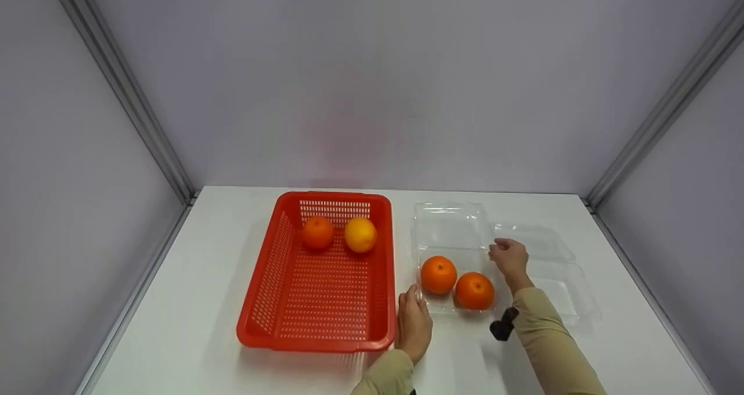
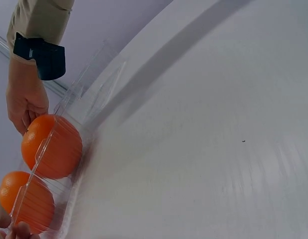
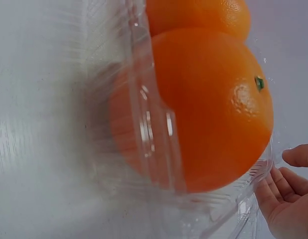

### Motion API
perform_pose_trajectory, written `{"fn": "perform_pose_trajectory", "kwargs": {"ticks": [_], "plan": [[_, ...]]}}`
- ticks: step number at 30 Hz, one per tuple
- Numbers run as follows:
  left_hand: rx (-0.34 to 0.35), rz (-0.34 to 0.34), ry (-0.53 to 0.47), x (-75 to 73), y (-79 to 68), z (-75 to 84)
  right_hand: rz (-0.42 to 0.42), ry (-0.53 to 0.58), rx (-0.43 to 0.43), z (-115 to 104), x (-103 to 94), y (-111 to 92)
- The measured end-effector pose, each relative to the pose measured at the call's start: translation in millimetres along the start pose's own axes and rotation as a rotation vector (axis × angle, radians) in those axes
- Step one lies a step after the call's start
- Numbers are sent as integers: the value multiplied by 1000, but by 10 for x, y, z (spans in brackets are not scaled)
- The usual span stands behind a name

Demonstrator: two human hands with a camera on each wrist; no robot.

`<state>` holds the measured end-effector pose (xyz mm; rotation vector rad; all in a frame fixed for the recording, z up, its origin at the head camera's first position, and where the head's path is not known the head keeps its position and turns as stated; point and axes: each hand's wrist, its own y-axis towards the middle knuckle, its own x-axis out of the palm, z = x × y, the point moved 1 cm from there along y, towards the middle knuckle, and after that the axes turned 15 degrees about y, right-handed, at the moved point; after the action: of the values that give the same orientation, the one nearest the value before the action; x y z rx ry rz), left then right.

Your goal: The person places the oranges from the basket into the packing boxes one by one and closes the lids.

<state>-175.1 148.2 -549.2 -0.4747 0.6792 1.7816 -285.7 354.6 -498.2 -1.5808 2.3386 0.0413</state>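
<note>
Right of centre: two oranges (image 1: 438,275) in clear container (image 1: 449,232), your left hand (image 1: 414,326) pinching its rim; right hand (image 1: 510,259), grip indiscernible.

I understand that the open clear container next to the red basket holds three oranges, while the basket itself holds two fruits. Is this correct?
Not quite: the clear container holds two oranges, not three, as the head view shows. The rest is right: the red basket holds two fruits.

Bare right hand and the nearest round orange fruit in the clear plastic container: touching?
Apart: the head view shows a gap between the right hand and the orange fruit.
</note>
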Motion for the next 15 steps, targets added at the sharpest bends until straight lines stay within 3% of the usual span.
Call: {"fn": "perform_pose_trajectory", "kwargs": {"ticks": [9,15], "plan": [[1,30,-59,6,1,-14,11,-4,-95,22,-21,31],[-31,-18,-117,3,18,-24,10,-10,-93,30,-20,52]]}}
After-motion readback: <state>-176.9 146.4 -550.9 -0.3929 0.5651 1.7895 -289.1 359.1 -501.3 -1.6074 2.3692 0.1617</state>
